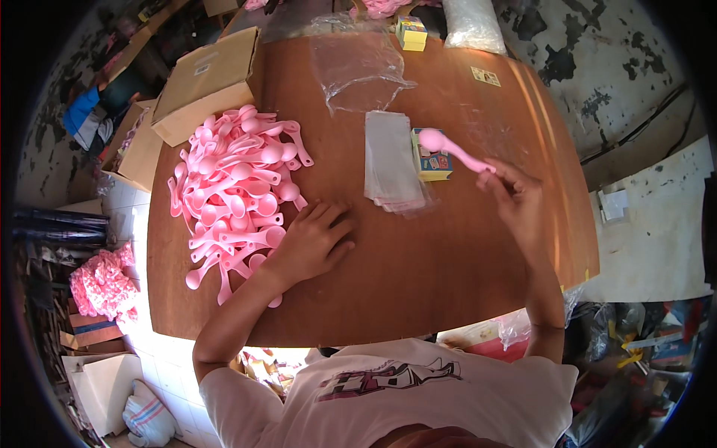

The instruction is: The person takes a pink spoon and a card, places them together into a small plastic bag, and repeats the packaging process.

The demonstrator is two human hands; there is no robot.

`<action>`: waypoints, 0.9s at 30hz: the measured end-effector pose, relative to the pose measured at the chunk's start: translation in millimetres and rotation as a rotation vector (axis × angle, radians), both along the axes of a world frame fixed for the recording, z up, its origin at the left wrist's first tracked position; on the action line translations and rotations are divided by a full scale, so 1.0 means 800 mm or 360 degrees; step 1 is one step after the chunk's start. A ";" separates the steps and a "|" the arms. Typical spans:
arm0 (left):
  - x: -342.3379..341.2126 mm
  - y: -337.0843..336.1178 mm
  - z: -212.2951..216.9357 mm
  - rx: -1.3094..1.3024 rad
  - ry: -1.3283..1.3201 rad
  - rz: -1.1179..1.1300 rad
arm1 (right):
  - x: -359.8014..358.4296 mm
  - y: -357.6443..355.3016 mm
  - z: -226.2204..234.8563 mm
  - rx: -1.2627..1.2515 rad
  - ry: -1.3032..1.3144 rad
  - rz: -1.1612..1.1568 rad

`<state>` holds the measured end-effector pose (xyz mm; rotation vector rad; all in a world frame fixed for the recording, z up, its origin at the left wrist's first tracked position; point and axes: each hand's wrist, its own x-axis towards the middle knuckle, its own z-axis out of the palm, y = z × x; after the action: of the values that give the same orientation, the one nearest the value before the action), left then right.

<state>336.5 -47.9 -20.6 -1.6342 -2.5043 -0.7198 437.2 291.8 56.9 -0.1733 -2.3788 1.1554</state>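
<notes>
My right hand (514,193) pinches the handle end of a pink plastic spoon (454,151), held above the right part of the table. The spoon's round bowl points left, over a small stack of colourful printed cards (435,168). Just left of the cards lies a stack of clear flat plastic bags (388,155). My left hand (317,237) rests on the brown table (388,276) with its fingers apart and slightly bent, holding nothing. Beside its fingertips spreads a large heap of pink spoons (237,175).
A cardboard box (209,82) stands behind the heap. Farther back are a loose clear plastic sheet (355,71), a small yellow-sided block of cards (411,33) and a filled clear bag (473,26). One single card (485,76) lies near the far right edge.
</notes>
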 end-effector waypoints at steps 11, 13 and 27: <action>-0.002 0.002 0.002 -0.0149 -0.0066 0.0018 | -0.374 0.174 -0.065 -0.1072 -0.0423 -0.0192; 0.003 0.002 0.006 -0.0169 -0.0063 0.0037 | -0.404 0.187 -0.085 -0.1127 -0.0474 -0.0161; 0.003 0.004 0.011 -0.0205 -0.0081 0.0049 | -0.345 0.147 -0.050 0.0578 -0.0767 -0.0344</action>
<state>339.2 -45.1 -12.2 -1.6320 -2.6566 -0.6167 161.4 409.8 16.8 -0.6265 -2.8480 0.6127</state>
